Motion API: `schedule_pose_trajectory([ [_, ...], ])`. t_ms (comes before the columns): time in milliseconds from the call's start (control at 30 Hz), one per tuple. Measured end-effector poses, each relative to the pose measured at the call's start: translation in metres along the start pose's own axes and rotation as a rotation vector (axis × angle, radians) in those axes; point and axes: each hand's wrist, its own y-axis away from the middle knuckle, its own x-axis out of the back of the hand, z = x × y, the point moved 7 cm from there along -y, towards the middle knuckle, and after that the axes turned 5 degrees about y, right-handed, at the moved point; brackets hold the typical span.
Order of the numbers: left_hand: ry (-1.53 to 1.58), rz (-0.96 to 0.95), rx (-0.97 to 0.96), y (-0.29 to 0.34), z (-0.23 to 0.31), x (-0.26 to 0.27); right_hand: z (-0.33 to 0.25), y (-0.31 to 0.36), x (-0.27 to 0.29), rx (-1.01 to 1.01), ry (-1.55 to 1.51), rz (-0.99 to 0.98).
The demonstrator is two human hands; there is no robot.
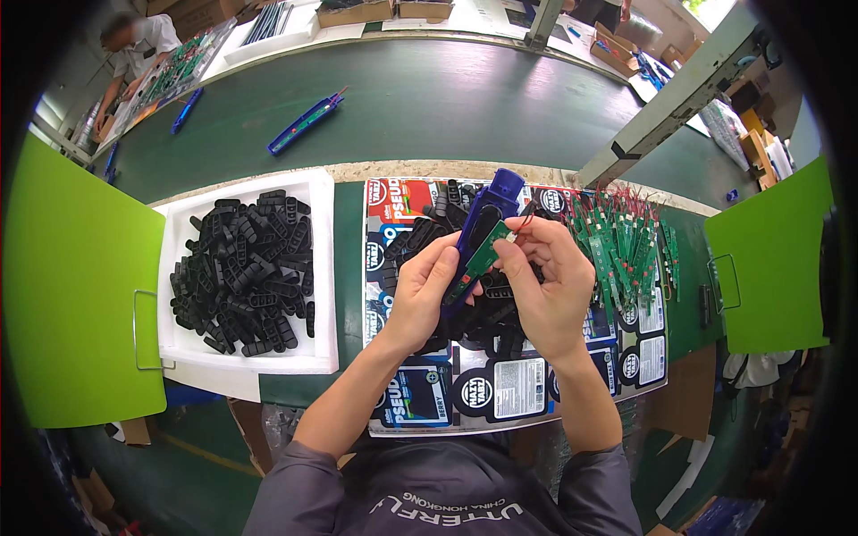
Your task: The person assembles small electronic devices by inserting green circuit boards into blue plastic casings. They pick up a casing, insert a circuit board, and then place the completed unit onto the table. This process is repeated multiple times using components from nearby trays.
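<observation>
My left hand (423, 290) is closed round a long blue plastic housing (506, 185), held tilted above the printed sheet. A narrow green circuit board (483, 253) with a white connector and thin red wires lies along the housing, partly in it. My right hand (547, 284) pinches the upper end of that board near the connector, thumb on its face. Beside the board, a black oval part (483, 227) sits in the housing. Under my hands is a heap of black plastic parts (500, 313), mostly hidden by them. Right of my right hand lies a pile of green circuit boards (617, 246) with red wires.
A white foam tray (325, 268) heaped with black parts stands left. The colourful printed sheet (429, 357) covers the bench before me. Beyond, a green conveyor belt (402, 98) carries blue housings (306, 122). A metal post (661, 125) rises at right; green panels (85, 295) flank me. Another person (147, 40) works far left.
</observation>
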Motion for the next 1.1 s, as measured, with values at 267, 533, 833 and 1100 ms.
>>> schedule_pose_trajectory([
  [267,-0.051,0.013,0.022,-0.0005,0.0016,-0.002,0.0006,-0.0057,0.0005,-0.074,-0.024,-0.038],
  [533,-0.03,0.008,0.048,-0.0009,-0.0014,-0.002,0.0006,-0.004,0.0015,-0.115,0.013,-0.032],
  [833,-0.019,0.008,0.046,-0.0009,-0.0011,-0.002,-0.0027,-0.0041,0.0002,-0.084,0.034,-0.009],
  [1100,-0.029,0.017,0.037,-0.0013,-0.0003,-0.0021,-0.0019,-0.0052,0.0019,-0.092,0.058,-0.028],
])
